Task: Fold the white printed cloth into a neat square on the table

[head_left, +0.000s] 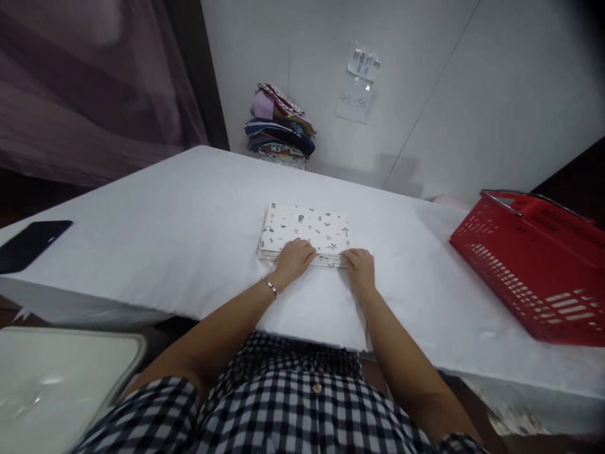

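Note:
A folded white cloth [307, 228] with small printed plants and figures lies flat on the white-covered table, its layered near edge facing me. My left hand [295, 258] rests on that near edge around its middle, fingers curled and pressed together on the layers. At the near right corner, my right hand [360, 266] has thumb and fingers closed on the fabric. A bracelet [270, 287] circles my left wrist. Parts of the near edge are hidden under the fingers.
A red plastic basket [529, 265] stands on the table's right side. A dark phone [33, 244] lies at the far left. Beyond the back edge is a stack of folded fabrics [281, 129] by the wall. A pale lidded bin [66, 378] sits below left.

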Demonstrator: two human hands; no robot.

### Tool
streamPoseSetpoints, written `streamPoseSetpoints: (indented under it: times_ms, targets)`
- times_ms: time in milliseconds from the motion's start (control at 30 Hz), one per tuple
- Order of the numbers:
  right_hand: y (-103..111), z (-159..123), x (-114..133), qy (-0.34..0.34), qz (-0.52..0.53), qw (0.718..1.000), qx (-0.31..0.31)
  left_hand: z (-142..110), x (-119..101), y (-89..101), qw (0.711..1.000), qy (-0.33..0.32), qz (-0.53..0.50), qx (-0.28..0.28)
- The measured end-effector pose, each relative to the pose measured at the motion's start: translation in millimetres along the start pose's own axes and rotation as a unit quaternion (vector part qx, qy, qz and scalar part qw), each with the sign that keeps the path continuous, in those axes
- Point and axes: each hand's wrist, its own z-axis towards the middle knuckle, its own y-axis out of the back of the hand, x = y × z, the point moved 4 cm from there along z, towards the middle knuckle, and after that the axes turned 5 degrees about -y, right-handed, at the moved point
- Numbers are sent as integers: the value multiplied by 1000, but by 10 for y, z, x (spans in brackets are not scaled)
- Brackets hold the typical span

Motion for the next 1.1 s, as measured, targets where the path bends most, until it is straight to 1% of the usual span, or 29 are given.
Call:
streamPoseSetpoints:
  times_ms: [167,400,567,733,1000,1100]
  targets:
    - [15,-21,45,6,-5,999,38,2,-7,-1,1000,2,9,0]
    - [18,-11,48,9,-12,998,57,23,-28,20,1000,5,24,11]
    - [25,-21,46,24,-30,996,81,13,-30,17,1000,-6,25,1]
    - [19,-3,54,25,-43,996,79,18,-17,12,1000,-9,22,9]
    - [-1,33,49,0,-51,997,53,15,24,-2,999,-17,1,30]
    - [33,3,53,17,-35,998,58,23,17,1,999,-10,-4,33]
